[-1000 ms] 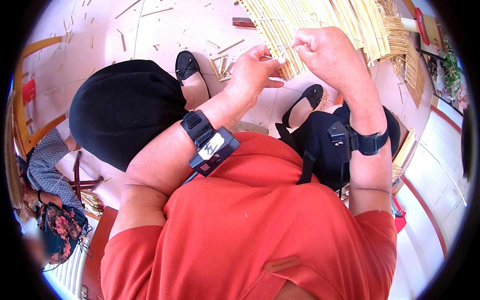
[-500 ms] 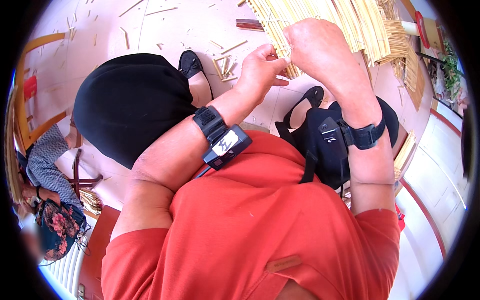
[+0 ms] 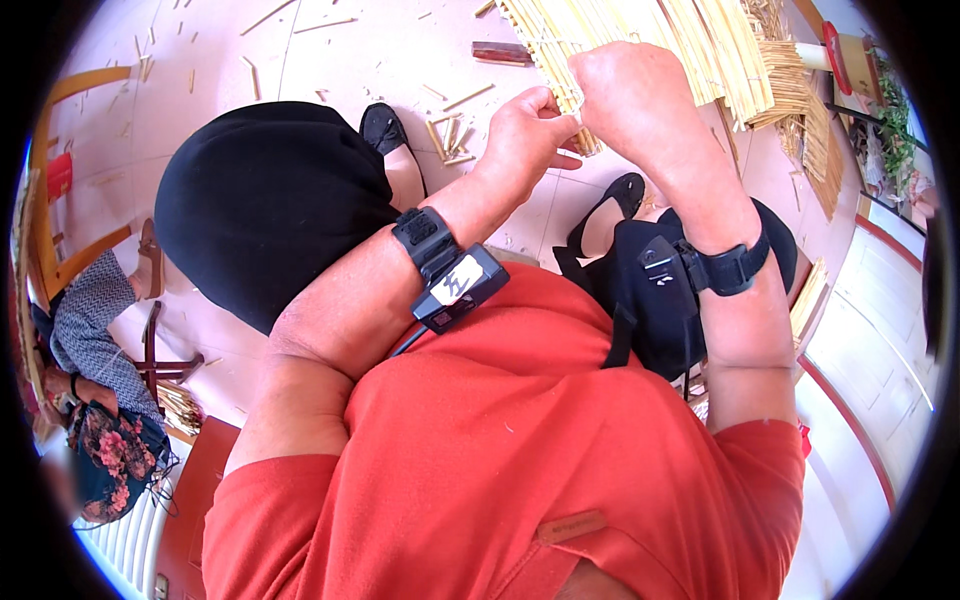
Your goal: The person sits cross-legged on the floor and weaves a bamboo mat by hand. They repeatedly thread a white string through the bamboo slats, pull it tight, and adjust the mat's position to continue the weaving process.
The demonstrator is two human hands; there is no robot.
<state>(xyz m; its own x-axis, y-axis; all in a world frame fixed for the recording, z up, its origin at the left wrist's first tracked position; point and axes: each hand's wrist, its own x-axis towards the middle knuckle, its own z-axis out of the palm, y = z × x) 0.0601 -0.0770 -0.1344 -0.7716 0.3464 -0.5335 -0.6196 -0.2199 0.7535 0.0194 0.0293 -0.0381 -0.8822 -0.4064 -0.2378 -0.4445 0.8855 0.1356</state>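
Observation:
A mat of pale yellow reed stalks [image 3: 715, 50], laid side by side and crossed by thin binding lines, reaches in from the top edge of the view. At its near left corner my left hand [image 3: 525, 140] pinches the mat's edge between thumb and forefinger, the other fingers partly stretched out. Touching the same edge just to the right is my right hand [image 3: 635, 95], closed, its back turned up. What its fingers grip is hidden beneath it.
Cut reed pieces [image 3: 450, 135] litter the pink tiled floor. A dark reddish-brown block [image 3: 502, 52] lies left of the mat. More bundled reeds [image 3: 785, 80] are at the right. A wooden chair [image 3: 95, 250] stands at left, near another person's patterned trouser leg [image 3: 100, 310].
The mat and both hands shift very slightly in view, the right hand a little downward. Both hands stay at the mat's corner with much the same grip.

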